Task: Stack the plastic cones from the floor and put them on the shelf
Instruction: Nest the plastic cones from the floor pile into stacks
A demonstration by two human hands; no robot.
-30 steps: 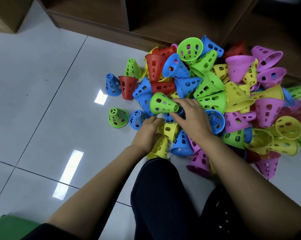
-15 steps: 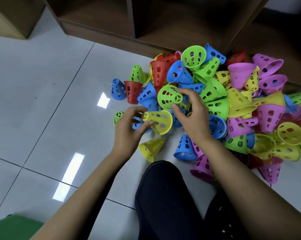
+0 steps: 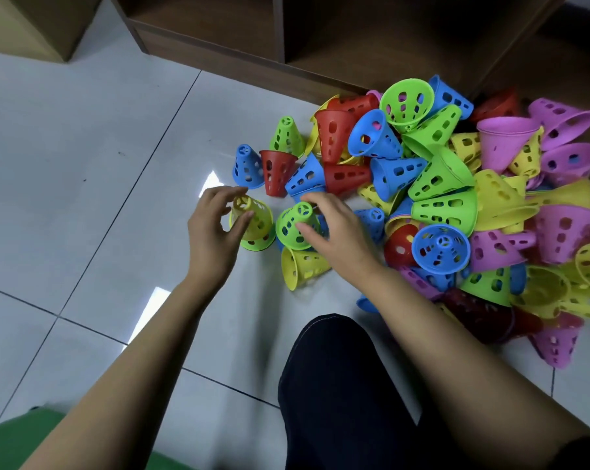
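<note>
Left hand (image 3: pixel 212 232) has lowered its gripped yellow cone (image 3: pixel 251 215) onto a green one; right hand (image 3: pixel 334 228) now clasps a green cone (image 3: pixel 295 225).

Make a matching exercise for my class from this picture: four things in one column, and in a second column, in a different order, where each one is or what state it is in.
Things
1. yellow cone
2. green cone
3. blue cone
4. shelf

Places or states
A. standing alone at the left edge of the pile, narrow end up
B. held in the left hand, over a green cone on the floor
C. no cones in it yet
D. gripped by the right hand

Pairs: 1-B, 2-D, 3-A, 4-C
</note>
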